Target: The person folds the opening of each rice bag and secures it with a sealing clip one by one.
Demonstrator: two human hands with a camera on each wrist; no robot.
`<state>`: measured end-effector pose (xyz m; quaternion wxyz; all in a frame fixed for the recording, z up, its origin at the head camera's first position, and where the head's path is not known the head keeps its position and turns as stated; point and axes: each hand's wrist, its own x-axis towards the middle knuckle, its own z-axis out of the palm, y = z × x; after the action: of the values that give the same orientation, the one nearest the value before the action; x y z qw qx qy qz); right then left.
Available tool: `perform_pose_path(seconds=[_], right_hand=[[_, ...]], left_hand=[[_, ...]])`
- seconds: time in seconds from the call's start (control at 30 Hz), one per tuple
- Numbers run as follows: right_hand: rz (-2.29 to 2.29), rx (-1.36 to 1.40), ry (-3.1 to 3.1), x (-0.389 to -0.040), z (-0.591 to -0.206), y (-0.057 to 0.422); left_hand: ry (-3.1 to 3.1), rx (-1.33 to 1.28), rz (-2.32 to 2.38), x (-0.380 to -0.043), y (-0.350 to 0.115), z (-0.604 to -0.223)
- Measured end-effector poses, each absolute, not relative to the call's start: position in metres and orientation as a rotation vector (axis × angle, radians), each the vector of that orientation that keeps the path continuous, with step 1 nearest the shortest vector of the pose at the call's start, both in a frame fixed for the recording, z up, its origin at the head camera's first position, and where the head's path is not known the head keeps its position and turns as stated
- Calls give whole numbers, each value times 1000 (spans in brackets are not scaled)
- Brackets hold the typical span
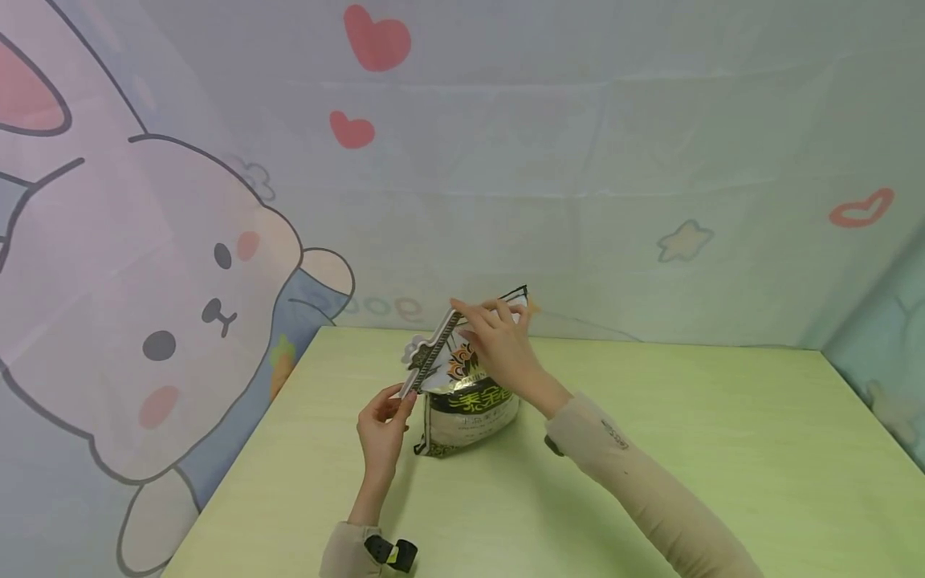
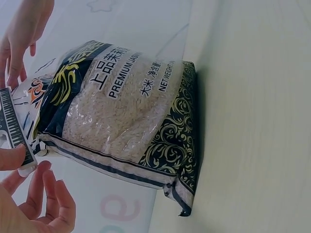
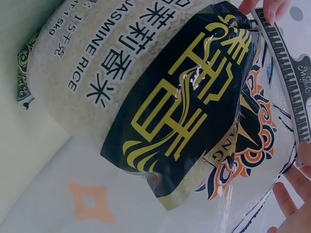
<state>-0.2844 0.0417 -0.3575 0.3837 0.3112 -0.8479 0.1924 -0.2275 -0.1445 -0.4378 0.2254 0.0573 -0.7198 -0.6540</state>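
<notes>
A clear-fronted bag of jasmine rice with a black and gold band stands on the table. A ruler with a piano-key print and a wavy edge slants across the upper part of the bag. My left hand pinches the ruler's lower end between thumb and fingers, beside the bag. At the upper end, my right hand grips the ruler, thumb on its face, fingers by the bag's top edge. The right wrist view shows the ruler along the bag's printed upper film.
The light yellow-green table extends on both sides of the bag. Behind it hangs a pale cloth backdrop with hearts and a large cartoon rabbit on the left.
</notes>
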Motion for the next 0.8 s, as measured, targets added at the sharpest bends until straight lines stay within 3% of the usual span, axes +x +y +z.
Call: perform_pose_path(seconds=[0.4,0.8], right_hand=[[512,770,-2228,-277,-366,53],[542,802,-2241,-269,-372,60]], left_hand=[[-1978,122,-1781,-211,-138,-416],[-1954,89,-1725,-224,-143,-438]])
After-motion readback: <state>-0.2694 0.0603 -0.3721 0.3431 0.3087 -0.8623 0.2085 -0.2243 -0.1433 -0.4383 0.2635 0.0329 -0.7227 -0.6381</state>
